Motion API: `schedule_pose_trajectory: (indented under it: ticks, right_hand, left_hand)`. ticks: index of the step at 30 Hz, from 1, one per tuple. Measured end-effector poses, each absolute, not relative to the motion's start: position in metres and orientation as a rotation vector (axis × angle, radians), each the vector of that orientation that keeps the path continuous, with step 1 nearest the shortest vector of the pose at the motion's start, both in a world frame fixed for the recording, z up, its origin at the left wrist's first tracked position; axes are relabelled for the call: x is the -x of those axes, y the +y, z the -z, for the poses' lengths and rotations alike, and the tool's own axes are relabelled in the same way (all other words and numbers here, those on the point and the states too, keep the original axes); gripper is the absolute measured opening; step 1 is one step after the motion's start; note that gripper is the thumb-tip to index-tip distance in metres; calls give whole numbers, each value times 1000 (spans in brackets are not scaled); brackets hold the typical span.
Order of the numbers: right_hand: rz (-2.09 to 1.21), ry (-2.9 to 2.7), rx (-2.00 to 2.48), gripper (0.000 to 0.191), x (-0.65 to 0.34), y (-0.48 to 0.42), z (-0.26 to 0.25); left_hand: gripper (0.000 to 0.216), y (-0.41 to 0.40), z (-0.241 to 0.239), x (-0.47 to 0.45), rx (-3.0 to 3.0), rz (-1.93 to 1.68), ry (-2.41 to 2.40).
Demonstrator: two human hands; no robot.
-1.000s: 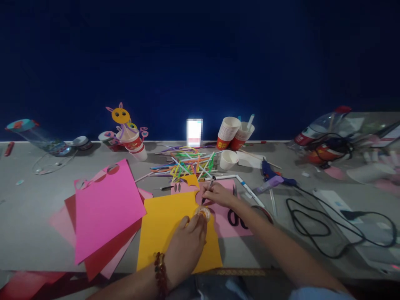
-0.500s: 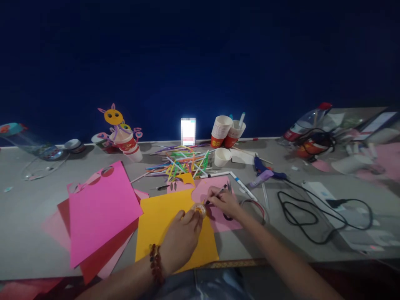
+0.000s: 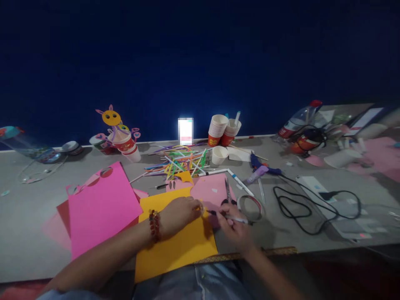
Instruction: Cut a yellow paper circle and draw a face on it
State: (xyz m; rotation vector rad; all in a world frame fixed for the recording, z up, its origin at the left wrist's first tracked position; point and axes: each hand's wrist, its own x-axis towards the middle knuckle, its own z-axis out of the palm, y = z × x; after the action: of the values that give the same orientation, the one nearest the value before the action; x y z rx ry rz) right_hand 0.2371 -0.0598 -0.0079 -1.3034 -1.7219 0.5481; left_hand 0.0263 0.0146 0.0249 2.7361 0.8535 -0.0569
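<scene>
On the orange-yellow paper sheet, my left hand has its fingers closed on a small clear ring that looks like a tape roll, pressed flat near the sheet's right edge. My right hand grips a white marker; its black tip points left, close to the roll's edge. Whether the tip touches the paper is too small to tell. Pink paper lies beyond the yellow sheet, with scissors on it just past my right hand.
Magenta paper lies left. Pipe cleaners are heaped ahead, near a lit phone and stacked paper cups. A glue gun, its black cable and a power strip occupy the right. A decorated cup figure stands back left.
My right hand has come toward me from the far side of the roll to its right side, marker still gripped. My left hand has turned, its forearm now lying more across the sheet.
</scene>
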Motion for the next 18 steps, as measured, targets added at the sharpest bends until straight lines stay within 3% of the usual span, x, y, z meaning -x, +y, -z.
schedule_pose_trajectory:
  ticks: [4,10,18]
  right_hand:
    - [-470,-1869,1172,13,-220,-81,9]
    - [-166,-2155,1090,22,-184,-83,15]
    - [33,-2227,1123,21,-172,-72,32]
  left_hand:
    - [16,40,-20,-23,-2775,-45,419]
    - [11,58,-18,-23,-2755,-6,287]
    - [25,65,-20,-27,-2754,54,233]
